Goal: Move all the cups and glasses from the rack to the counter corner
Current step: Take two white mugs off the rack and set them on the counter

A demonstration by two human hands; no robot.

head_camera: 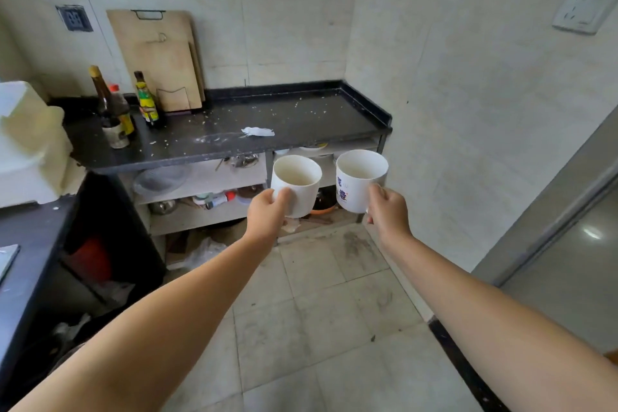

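Note:
My left hand (267, 212) grips a plain white mug (297, 182), upright and empty, held in the air in front of the shelves. My right hand (388, 211) grips a second white mug (359, 181) with blue and red print on its side, also upright and empty. Both mugs hang below the front edge of the dark counter (301, 120), level with the rack of open shelves (207, 177) under it. The counter's far right corner (354, 100) meets the tiled walls and is dusted with white crumbs.
Bottles (147, 100) and a jar (115, 134) stand at the counter's left, with wooden cutting boards (160, 57) leaning on the wall. A crumpled white scrap (257, 131) lies mid-counter. Shelves hold bowls, plates and pots. A white appliance (30, 144) sits left; a door frame (551, 227) stands right.

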